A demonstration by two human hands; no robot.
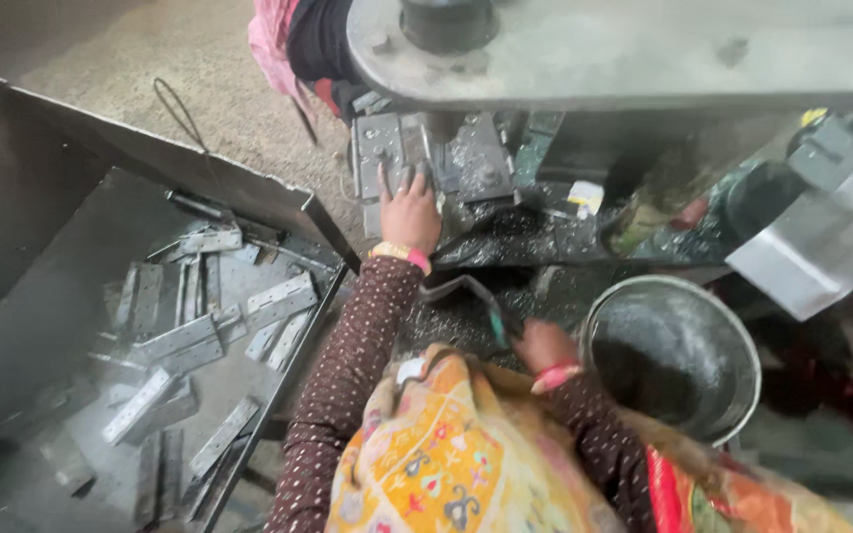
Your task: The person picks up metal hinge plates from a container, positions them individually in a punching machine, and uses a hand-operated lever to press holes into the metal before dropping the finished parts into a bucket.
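Note:
My left hand (409, 207) reaches forward and rests on a grey metal hinge plate (379, 150) lying on the press bed under the machine head (624, 49). Its fingers lie flat on the plate. My right hand (543, 345) is close to my body, beside a round metal bucket (733, 341). It appears closed around a dark curved metal handle (466, 291), though motion blur hides the fingers. Both arms wear dotted maroon sleeves with bangles at the wrists.
A large metal bin (71, 247) on the left holds several hinge plates (273, 301). A bent steel sheet (812, 247) sits at the right. Another person in pink and black clothing (293, 39) is behind the machine. Dark metal filings cover the bed (525, 237).

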